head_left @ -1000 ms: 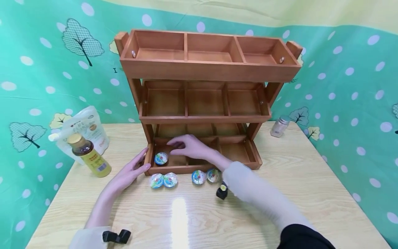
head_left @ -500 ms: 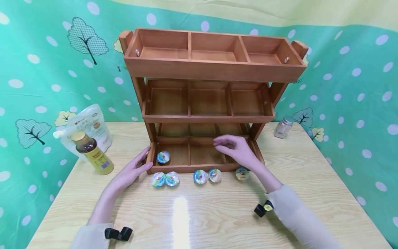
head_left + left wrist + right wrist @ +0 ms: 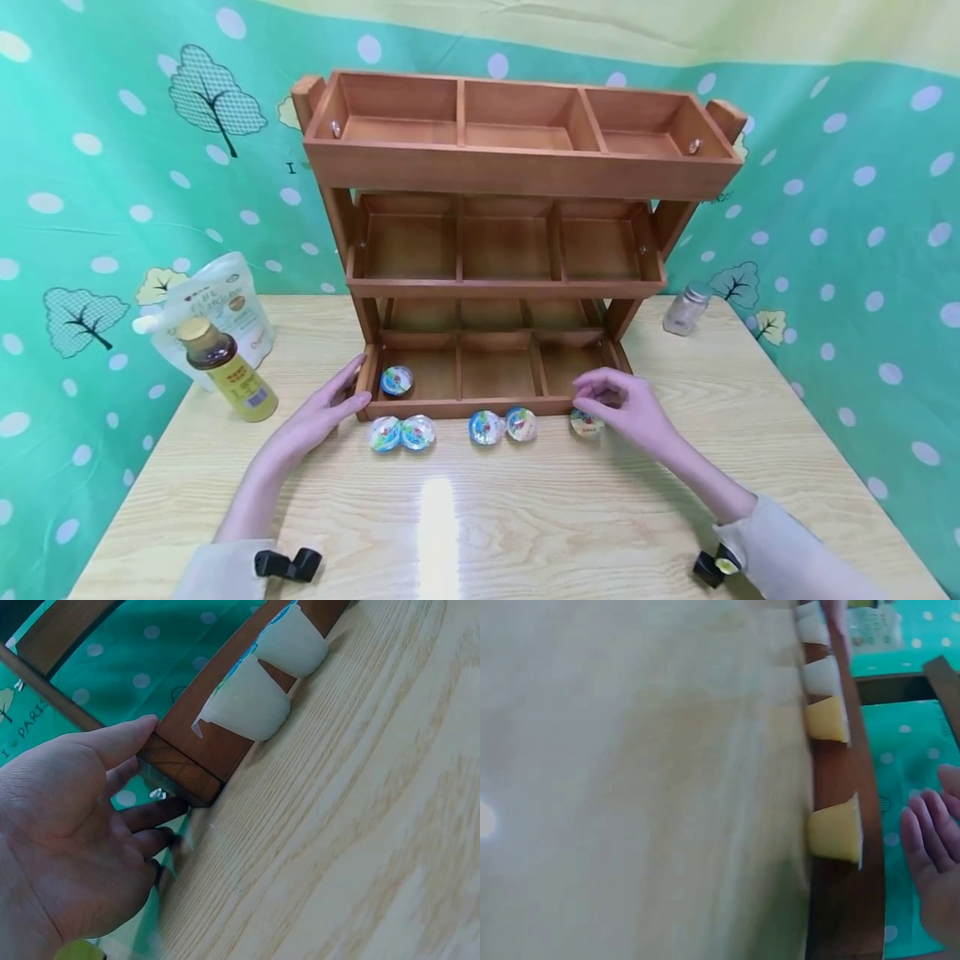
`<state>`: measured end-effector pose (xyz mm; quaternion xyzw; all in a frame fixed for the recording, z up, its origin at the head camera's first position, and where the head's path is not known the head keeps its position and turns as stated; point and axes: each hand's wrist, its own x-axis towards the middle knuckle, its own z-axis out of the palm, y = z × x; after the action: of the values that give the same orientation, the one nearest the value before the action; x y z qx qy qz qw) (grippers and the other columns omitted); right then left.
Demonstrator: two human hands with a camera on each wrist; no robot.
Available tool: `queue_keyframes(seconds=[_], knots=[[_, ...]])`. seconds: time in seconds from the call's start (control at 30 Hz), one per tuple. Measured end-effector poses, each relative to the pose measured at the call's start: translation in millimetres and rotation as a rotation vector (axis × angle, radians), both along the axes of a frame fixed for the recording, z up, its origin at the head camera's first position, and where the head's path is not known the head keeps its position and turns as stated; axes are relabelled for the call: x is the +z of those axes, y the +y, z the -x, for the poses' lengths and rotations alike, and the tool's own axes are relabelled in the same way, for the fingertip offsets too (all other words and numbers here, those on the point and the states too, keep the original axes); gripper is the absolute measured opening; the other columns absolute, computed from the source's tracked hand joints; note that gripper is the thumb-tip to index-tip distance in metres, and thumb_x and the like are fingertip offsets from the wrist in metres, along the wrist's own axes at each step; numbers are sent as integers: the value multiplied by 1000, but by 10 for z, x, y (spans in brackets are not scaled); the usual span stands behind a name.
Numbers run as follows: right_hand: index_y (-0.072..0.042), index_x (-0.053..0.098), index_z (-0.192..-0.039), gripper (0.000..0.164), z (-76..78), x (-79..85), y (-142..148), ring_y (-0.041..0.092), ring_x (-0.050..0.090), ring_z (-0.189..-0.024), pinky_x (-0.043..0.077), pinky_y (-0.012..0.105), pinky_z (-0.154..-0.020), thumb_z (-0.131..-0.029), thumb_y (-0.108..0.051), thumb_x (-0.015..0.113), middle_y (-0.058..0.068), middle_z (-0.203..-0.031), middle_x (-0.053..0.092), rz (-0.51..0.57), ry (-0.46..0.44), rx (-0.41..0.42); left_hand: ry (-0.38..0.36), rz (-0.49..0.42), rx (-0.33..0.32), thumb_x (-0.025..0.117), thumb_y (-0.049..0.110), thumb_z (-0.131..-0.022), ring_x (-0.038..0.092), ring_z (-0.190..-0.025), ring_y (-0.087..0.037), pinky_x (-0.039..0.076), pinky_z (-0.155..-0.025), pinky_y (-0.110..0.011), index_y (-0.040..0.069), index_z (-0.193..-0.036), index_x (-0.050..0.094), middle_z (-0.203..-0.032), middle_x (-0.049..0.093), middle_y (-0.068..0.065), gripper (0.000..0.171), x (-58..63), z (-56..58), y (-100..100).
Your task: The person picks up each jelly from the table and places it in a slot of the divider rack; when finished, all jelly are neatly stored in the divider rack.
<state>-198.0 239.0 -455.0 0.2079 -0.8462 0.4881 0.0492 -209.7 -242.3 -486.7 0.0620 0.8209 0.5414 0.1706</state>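
My left hand [image 3: 318,412] rests against the left end of the bottom tray of a wooden rack [image 3: 480,408]. In the left wrist view its thumb [image 3: 135,739] touches the tray's corner, with the fingers extended past the end. My right hand [image 3: 626,408] hovers around a yellowish jelly cup [image 3: 585,425] at the tray's front right; the right wrist view shows relaxed fingers apart from that cup [image 3: 835,832]. Two pairs of jelly cups, left [image 3: 401,433] and middle [image 3: 502,426], stand along the tray's front. Another jelly cup [image 3: 396,381] sits in the bottom left compartment.
Upper tiers [image 3: 525,171] of the rack, divided into compartments, overhang the bottom tray. At the left stand a brown-necked bottle [image 3: 240,379] and a white spouted pouch [image 3: 243,308]. A glass jar [image 3: 686,310] stands back right. A patterned cloth [image 3: 847,250] hangs behind.
My right hand has come from over the bottom tray's left and middle compartments rightward and down to the yellowish jelly cup. My left hand stays at the tray's end.
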Motion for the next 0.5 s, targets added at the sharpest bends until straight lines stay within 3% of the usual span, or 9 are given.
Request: queue_keyframes(seconds=[0.13,0.3,0.5], knots=[[-6,74,-106,23,-85,-40,78,1,67,-77,59,19,-70,-85,-8,83,2,-86,75,-94,77,-77,9,18,4,53,43,-106,6,-160,-48,14,-125,-70,37,-166,7,-175,6,-16,76,8,6,-1],[-6,75,-102,28,-134,-104,179,1,64,-70,58,19,-63,-78,-8,89,-1,-81,72,-193,164,-106,3,29,5,53,45,-106,6,-160,-48,13,-126,-69,36,-166,7,-175,7,-18,76,10,9,7],[-12,74,-107,44,-175,-177,270,6,65,-69,56,22,-60,-71,-27,95,-4,-83,71,-418,292,-116,1,21,7,54,45,-106,5,-160,-47,13,-126,-69,35,-166,7,-174,7,-18,77,6,0,4]])
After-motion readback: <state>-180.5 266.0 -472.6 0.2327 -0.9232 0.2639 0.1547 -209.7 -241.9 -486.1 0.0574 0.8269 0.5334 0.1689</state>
